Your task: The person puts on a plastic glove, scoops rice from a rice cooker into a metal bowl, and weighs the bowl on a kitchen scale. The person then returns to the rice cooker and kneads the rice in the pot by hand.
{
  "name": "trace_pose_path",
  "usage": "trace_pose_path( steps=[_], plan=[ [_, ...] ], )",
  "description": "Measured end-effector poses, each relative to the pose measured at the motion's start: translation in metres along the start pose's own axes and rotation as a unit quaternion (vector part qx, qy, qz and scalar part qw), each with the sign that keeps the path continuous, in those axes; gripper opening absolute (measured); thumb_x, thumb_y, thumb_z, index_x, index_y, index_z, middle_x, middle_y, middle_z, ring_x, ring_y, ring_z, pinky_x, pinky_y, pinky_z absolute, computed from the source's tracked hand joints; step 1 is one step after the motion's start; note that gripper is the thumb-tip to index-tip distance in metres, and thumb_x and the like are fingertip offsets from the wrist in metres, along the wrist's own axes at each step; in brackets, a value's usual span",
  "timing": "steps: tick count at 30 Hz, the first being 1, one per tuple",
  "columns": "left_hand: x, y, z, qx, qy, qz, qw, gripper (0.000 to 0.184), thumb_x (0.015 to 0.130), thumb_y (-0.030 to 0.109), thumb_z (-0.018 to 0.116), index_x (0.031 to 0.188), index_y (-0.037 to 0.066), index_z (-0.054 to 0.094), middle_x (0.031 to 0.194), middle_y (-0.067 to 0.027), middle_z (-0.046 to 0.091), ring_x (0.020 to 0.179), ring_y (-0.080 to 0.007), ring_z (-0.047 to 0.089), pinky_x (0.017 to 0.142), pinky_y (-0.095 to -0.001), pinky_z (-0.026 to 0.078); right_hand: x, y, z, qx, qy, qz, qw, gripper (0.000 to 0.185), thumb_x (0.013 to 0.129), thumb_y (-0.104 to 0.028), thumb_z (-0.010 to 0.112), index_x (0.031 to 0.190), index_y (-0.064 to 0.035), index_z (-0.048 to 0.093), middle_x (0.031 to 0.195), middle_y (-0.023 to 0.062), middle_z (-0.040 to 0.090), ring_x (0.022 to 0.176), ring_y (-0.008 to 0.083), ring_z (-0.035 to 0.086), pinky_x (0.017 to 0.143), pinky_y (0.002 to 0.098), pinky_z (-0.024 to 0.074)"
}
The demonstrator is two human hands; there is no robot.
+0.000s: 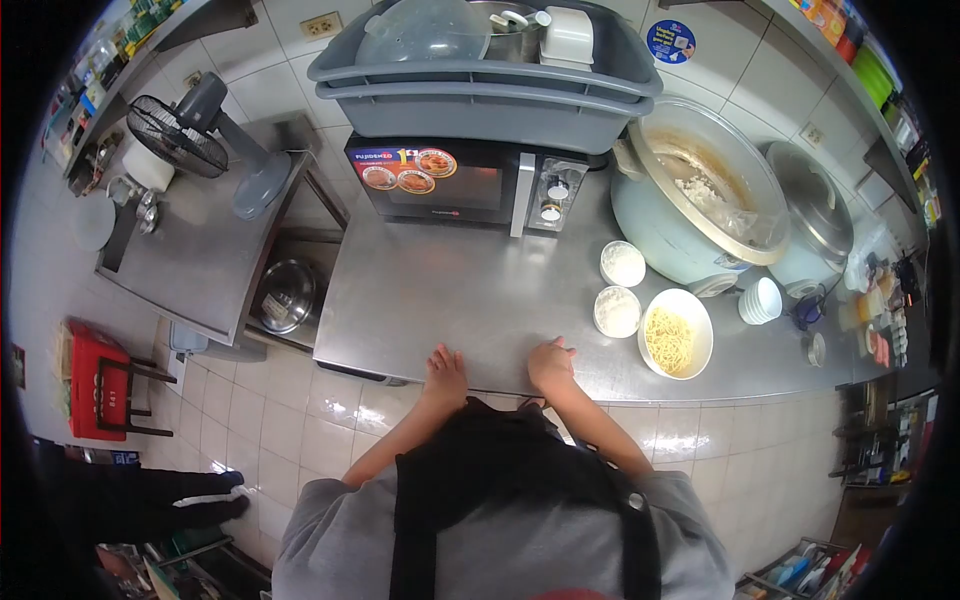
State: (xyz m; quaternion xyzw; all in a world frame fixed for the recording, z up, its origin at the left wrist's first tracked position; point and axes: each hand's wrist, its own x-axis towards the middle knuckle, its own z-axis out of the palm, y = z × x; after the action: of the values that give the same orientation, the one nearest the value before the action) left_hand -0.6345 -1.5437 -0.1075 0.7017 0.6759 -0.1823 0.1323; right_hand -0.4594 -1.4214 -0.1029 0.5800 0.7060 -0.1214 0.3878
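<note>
My left hand (445, 374) rests at the front edge of the steel counter (450, 290), its fingers apart and holding nothing. A short way to the right, my right hand (551, 365) leans on the same edge, empty, with some fingers partly hidden. Nearest to it are a small white bowl of rice (617, 312) and a larger white bowl (703, 352) of yellow noodles (668, 340). Another small bowl of rice (623, 264) stands just behind the first. Neither hand touches a bowl.
Behind stands a microwave (450, 185) with stacked grey tubs (480, 100) on top. A big rice container (660, 235), a lidded pot (815, 210) and stacked white cups (761, 301) are on the right. A fan (262, 185) stands left; a person's dark-clothed leg (150, 497) shows lower left.
</note>
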Motion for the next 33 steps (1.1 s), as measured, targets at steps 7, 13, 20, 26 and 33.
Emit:
trace_pose_path(
  steps=[7,13,20,26,33],
  plan=[
    [0.001,0.001,0.000,0.003,0.008,0.003,1.000,0.107,0.068,0.048,0.079,0.143,-0.010,0.028,0.142,-0.0465,0.022,0.131,-0.0541,0.034,0.107,-0.0583,0.032,-0.017,0.011,-0.004,0.015,0.026,-0.045,0.999,0.053,0.090,-0.016,0.052,0.138,0.0046,0.044,0.150,0.0294,0.025,0.125,0.0564,0.039,0.071,0.0493,0.0595],
    [0.003,0.002,0.008,0.030,0.043,0.004,0.999,0.106,0.068,0.050,0.077,0.141,-0.011,0.031,0.139,-0.0476,0.025,0.128,-0.0547,0.038,0.104,-0.0585,0.035,-0.002,0.011,0.011,0.034,0.054,-0.065,0.996,0.048,0.089,-0.016,0.053,0.132,0.0037,0.051,0.147,0.0312,0.031,0.133,0.0481,0.036,0.098,0.0591,0.0431],
    [0.000,0.001,-0.002,0.007,0.020,0.008,1.000,0.107,0.069,0.049,0.077,0.142,-0.012,0.028,0.139,-0.0489,0.022,0.129,-0.0555,0.036,0.105,-0.0579,0.035,0.002,0.012,0.012,0.025,0.048,-0.067,0.996,0.051,0.086,-0.007,0.057,0.137,-0.0021,0.049,0.155,0.0217,0.021,0.129,0.0534,0.038,0.064,0.0519,0.0589],
    [0.003,0.002,0.013,0.014,0.033,0.011,0.999,0.107,0.071,0.048,0.077,0.143,-0.013,0.025,0.140,-0.0498,0.019,0.130,-0.0562,0.034,0.106,-0.0582,0.034,0.009,0.012,0.018,0.030,0.061,-0.073,0.995,0.050,0.084,-0.005,0.059,0.134,-0.0023,0.053,0.154,0.0209,0.024,0.127,0.0520,0.041,0.053,0.0487,0.0573],
    [0.003,0.003,0.013,0.049,0.048,0.011,0.998,0.101,0.074,0.048,0.073,0.141,-0.013,0.030,0.138,-0.0502,0.023,0.128,-0.0572,0.037,0.104,-0.0581,0.036,0.000,0.011,0.015,0.022,0.096,-0.068,0.993,0.040,0.089,-0.014,0.051,0.125,0.0028,0.058,0.140,0.0281,0.044,0.133,0.0398,0.041,0.099,0.0577,0.0431]
  ],
)
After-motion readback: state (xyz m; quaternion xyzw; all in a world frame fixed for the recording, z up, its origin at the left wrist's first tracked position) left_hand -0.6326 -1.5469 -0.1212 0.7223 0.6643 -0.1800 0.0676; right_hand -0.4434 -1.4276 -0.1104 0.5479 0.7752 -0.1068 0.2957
